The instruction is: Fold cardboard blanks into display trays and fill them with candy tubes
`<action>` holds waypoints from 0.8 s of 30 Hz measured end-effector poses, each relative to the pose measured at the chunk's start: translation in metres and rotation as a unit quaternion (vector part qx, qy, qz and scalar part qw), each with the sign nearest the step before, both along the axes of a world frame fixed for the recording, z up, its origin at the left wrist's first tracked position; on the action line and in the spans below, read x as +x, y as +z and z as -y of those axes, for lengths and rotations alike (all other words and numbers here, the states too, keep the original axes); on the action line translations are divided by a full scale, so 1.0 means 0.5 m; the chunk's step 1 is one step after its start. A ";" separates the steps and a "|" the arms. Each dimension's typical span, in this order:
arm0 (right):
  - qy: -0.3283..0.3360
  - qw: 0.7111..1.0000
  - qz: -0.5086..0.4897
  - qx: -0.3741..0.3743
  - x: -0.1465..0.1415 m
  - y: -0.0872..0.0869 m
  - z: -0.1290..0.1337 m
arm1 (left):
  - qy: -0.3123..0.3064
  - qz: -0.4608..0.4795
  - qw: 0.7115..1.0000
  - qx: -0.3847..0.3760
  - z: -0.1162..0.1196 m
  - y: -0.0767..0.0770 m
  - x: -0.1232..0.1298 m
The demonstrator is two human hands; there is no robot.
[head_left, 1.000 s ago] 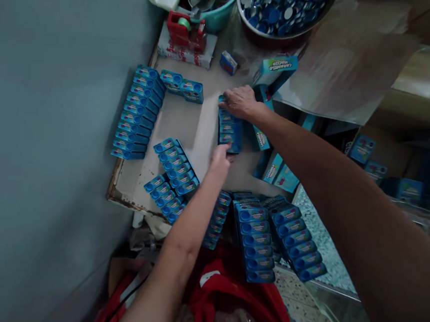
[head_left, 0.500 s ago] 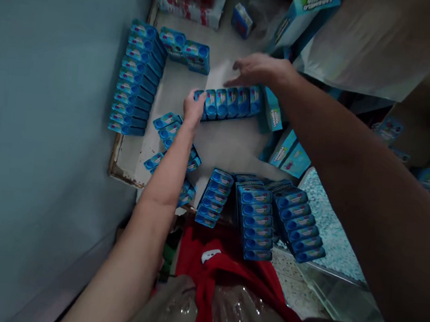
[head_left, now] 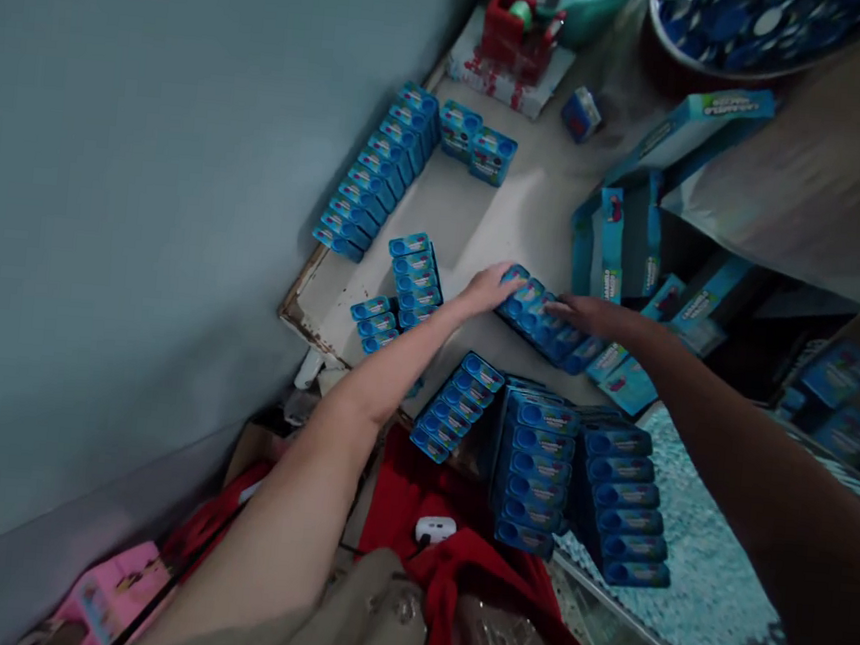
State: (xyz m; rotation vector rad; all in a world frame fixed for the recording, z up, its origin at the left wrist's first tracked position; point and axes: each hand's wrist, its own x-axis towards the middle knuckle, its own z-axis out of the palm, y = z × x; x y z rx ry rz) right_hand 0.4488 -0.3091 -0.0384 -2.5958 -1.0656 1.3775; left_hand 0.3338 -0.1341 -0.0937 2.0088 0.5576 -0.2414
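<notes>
A slanting row of small blue candy boxes rests on the white table between my two hands. My left hand grips the row's left end, its thumb over the top edge of the first box. My right hand is closed over the row's right part, with its fingertips on the box tops; the undersides of its fingers are hidden. Open blue display cartons stand just beyond my right hand. Nearer to me and left of the row is a loose group of the same boxes, partly behind my left forearm.
A long line of blue boxes follows the wall side, with two more boxes beside it. Tall stacks stand at the near edge, by a tray of pale blue pieces. A red tape dispenser sits at the back.
My right hand has come down from above onto the row. The row now slants, its right end nearer to me. The whole view has turned and shifted.
</notes>
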 end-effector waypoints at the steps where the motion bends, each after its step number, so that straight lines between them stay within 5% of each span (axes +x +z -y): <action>1: 0.020 0.999 -0.001 -0.035 -0.002 0.005 0.002 | -0.021 0.012 1.000 -0.009 -0.016 0.017 -0.019; 3: 0.047 0.994 0.016 -0.098 -0.008 0.017 -0.004 | -0.035 0.050 0.998 0.017 -0.087 0.057 -0.066; 6: 0.051 0.985 0.065 -0.150 -0.019 0.036 -0.027 | 0.000 0.095 0.989 0.113 -0.254 0.099 -0.146; 9: 0.044 0.982 0.096 -0.155 -0.031 0.050 -0.049 | 0.023 0.080 0.993 0.084 -0.398 0.077 -0.204; 11: 0.043 0.985 0.098 -0.138 -0.038 0.050 -0.055 | 0.028 0.063 0.998 -0.005 -0.439 0.032 -0.224; 15: 0.021 0.989 0.118 -0.092 -0.062 0.039 -0.042 | 0.076 0.086 0.960 -0.255 -0.404 -0.056 -0.235; 18: -0.018 0.991 0.127 -0.047 -0.099 0.034 -0.026 | 0.129 0.134 0.928 -0.323 -0.351 -0.092 -0.210; 24: -0.123 0.971 0.204 -0.001 -0.127 0.059 -0.023 | -0.064 0.126 0.947 -0.289 -0.254 -0.113 -0.072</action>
